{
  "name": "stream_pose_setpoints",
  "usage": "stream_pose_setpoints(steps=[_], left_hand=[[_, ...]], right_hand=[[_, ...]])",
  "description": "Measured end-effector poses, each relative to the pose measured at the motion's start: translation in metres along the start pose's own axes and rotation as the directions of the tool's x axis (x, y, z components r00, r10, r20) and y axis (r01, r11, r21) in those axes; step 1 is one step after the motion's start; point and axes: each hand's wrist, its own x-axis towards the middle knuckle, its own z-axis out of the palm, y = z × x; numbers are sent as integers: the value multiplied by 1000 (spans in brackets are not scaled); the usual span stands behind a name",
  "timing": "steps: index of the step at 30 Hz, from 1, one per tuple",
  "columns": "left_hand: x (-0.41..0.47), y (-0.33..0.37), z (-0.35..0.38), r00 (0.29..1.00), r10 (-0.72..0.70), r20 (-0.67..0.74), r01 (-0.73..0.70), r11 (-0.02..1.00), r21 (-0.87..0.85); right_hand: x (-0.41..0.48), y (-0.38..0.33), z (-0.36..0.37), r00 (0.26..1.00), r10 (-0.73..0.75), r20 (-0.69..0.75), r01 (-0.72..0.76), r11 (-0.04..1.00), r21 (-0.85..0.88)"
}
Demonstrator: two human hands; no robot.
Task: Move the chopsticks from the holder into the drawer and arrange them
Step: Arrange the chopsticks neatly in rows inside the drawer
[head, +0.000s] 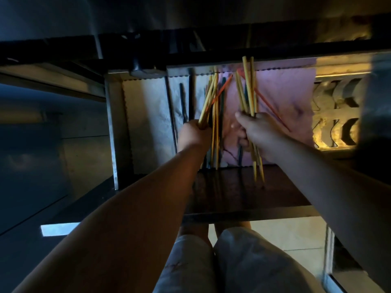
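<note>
An open metal drawer [114,123] lies below me, lined with a white cloth on the left and a pink cloth [281,98] on the right. My left hand [193,135] grips a bundle of yellow, orange and dark chopsticks [211,96] over the drawer's middle. My right hand [257,134] holds a second bundle of mostly yellow chopsticks [248,85] with one orange stick sticking out to the right. Two dark chopsticks [183,102] lie on the white cloth by a divider. The holder is not in view.
The drawer's dark wooden front [243,197] is near my legs. To the right, a compartment holds stacked metal spoons or ladles [338,115] in yellow light. A dark countertop edge [148,45] runs above the drawer. Pale floor tiles [285,233] show below.
</note>
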Motion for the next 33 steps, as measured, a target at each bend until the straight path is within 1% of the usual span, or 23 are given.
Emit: stream_pose_setpoints(steps=[3, 5, 6, 8, 10, 14, 17, 22, 25, 29, 33], left_hand=[[-2, 3, 7, 999, -24, -25, 26, 998, 57], [-3, 4, 11, 998, 8, -58, -2, 995, 103], [-2, 3, 14, 996, 25, -81, -16, 993, 117], [-1, 2, 16, 993, 8, -116, 3, 996, 91], [2, 1, 15, 991, -22, -134, 32, 997, 75], [10, 0, 6, 987, -14, -161, 33, 993, 110], [16, -7, 0, 981, 1, -194, 28, 989, 147], [15, -10, 8, 992, 68, -103, -50, 985, 164], [11, -9, 16, 991, 54, -124, -34, 987, 157], [7, -9, 24, 984, 57, -167, -19, 975, 220], [6, -3, 26, 988, 33, -153, 8, 965, 261]], right_hand=[[2, 3, -10, 1000, 4, 27, -4, 1000, 20], [5, 7, -16, 999, 19, 31, -19, 1000, 24], [6, 9, -18, 999, 23, 39, -26, 998, 52], [7, 12, -21, 997, 34, 62, -42, 991, 125], [8, 14, -23, 996, 45, 74, -56, 986, 154], [11, 15, -22, 997, 59, 48, -64, 991, 121], [12, 16, -21, 995, 68, 68, -75, 992, 106], [11, 18, -20, 990, 94, 104, -108, 985, 137], [10, 19, -21, 988, 94, 122, -110, 984, 139], [11, 21, -23, 986, 89, 140, -105, 988, 114], [13, 24, -21, 987, 87, 137, -99, 991, 84]])
